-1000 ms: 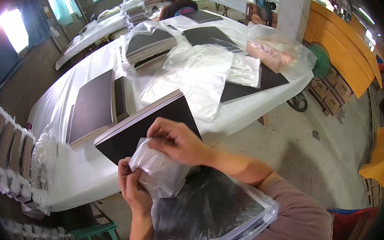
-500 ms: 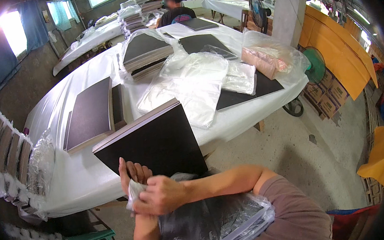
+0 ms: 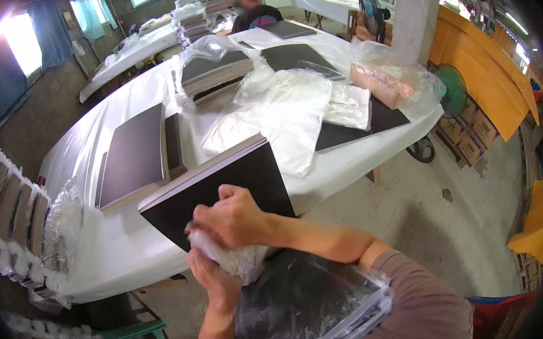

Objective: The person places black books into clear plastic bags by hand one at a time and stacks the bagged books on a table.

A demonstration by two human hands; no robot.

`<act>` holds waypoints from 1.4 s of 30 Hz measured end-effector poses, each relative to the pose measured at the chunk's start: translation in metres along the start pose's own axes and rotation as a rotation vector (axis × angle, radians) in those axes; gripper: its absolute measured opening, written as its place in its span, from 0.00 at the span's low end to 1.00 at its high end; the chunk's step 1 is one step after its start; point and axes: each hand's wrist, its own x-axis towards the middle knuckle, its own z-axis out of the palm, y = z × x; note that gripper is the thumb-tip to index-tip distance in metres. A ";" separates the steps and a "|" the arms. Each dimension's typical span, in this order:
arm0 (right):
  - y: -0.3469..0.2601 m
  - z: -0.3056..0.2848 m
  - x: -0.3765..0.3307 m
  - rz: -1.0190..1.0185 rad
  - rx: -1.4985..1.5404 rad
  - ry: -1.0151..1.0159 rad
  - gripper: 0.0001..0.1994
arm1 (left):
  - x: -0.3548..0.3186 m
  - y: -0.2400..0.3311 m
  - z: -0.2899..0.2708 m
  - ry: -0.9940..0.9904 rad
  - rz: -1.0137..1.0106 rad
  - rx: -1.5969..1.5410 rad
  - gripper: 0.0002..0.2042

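A thick black album-like book (image 3: 253, 177) with pale page edges leans tilted at the table's near edge, in front of me. My right hand (image 3: 234, 218) is closed in a fist against its cover, gripping crumpled clear plastic film (image 3: 230, 255). Just below, my left hand (image 3: 213, 273) closes round the lower part of the same film, its fingers partly hidden. Across my lap lies another black book in a clear plastic bag (image 3: 301, 301), under my forearms.
The white-covered table (image 3: 80, 248) holds black books (image 3: 133, 158), a bagged stack (image 3: 212, 69), clear plastic bags (image 3: 292, 113) and a pink bundle (image 3: 376, 81). Stacked books (image 3: 7, 209) stand at left, above a green stool (image 3: 138, 333). A person (image 3: 253, 11) sits beyond.
My right hand has risen in front of the black book with the film. My left hand's fingers, earlier raised, now curl round the film below it. The view has shifted slightly.
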 end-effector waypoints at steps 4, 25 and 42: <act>-0.031 0.013 -0.019 -0.302 -0.020 0.027 0.06 | 0.020 -0.001 -0.002 -0.183 -0.178 -0.087 0.12; 0.001 0.023 -0.015 -0.255 -0.067 -0.115 0.12 | 0.014 -0.048 -0.021 -0.330 -0.047 0.158 0.21; -0.029 0.041 -0.041 -0.633 0.248 0.029 0.10 | 0.024 0.010 0.006 -0.023 -0.762 -0.492 0.18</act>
